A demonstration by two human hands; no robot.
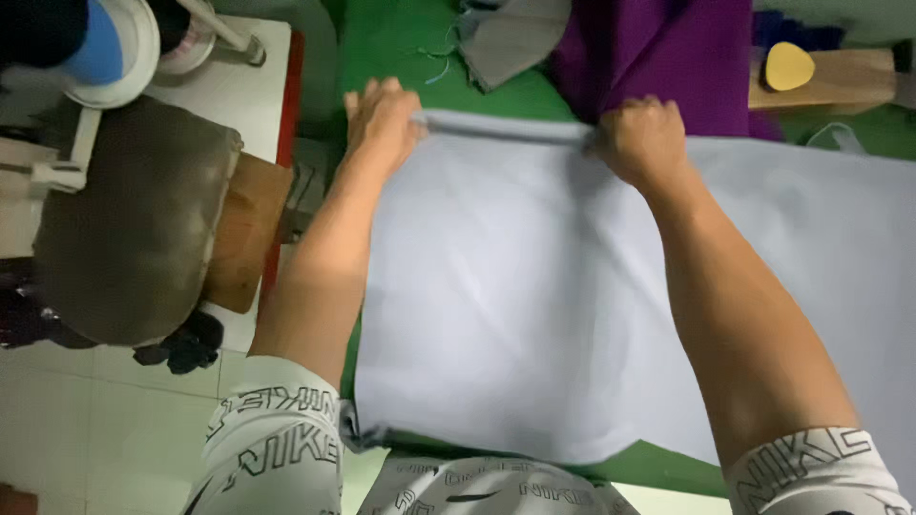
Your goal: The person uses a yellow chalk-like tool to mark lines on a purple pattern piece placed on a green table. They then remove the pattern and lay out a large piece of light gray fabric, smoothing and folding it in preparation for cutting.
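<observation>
While both hands pinch the far folded edge of the pale cloth (534, 286), the left hand (380, 119) and right hand (641, 141) sit closed on it, level with each other. The edge runs left to right between them; the cloth spreads toward the person over the green table (382, 48), purple fabric (658, 52) just beyond.

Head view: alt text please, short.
Both hands, left hand and right hand, grip the folded far edge of a pale grey-blue cloth spread on a green table. Purple fabric lies beyond it.
</observation>
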